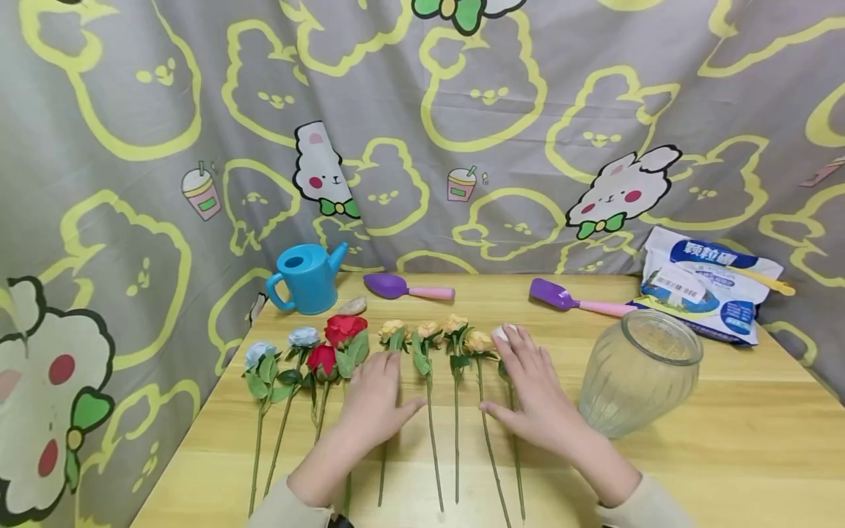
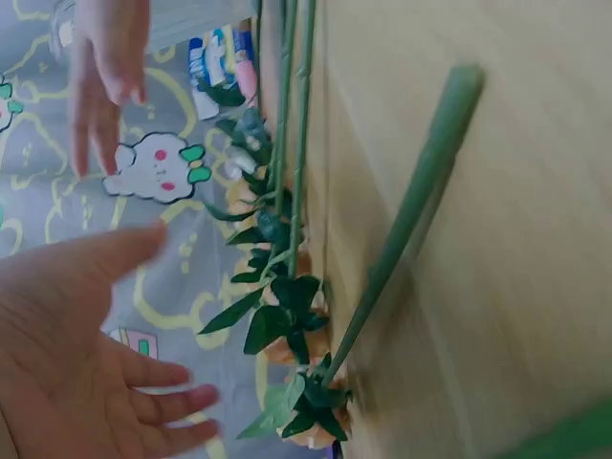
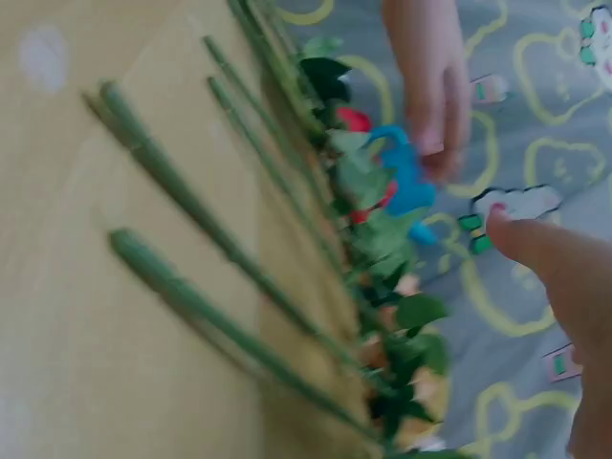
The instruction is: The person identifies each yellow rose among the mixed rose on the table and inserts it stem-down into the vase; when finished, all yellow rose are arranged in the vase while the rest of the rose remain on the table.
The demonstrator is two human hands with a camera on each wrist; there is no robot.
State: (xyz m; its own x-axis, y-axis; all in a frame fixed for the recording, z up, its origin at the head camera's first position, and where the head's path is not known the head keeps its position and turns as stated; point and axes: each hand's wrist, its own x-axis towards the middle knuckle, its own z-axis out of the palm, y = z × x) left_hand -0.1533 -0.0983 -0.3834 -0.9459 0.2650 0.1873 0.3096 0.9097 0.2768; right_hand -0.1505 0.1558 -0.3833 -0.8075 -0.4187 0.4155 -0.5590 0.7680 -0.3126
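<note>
Artificial flowers with long green stems lie side by side on the table. From the left come two pale blue roses (image 1: 304,338), two red roses (image 1: 346,330), several yellow-orange roses (image 1: 455,325) and a white flower (image 1: 499,334), partly hidden by the right hand. My left hand (image 1: 373,400) hovers over the stems between the red and yellow-orange roses, its thumb spread. Over the stems at the right end is my right hand (image 1: 538,400), fingers extended toward the white flower. Nothing is held in either hand; both wrist views show loose fingers above the green stems (image 2: 411,210).
A ribbed glass vase (image 1: 637,374) stands at the right. Behind lie a blue watering can (image 1: 310,279), a stone (image 1: 353,306), a purple shovel with pink handle (image 1: 389,286), a second purple shovel (image 1: 554,294) and a white-blue bag (image 1: 716,286) with a yellow tool on it. A patterned curtain hangs behind.
</note>
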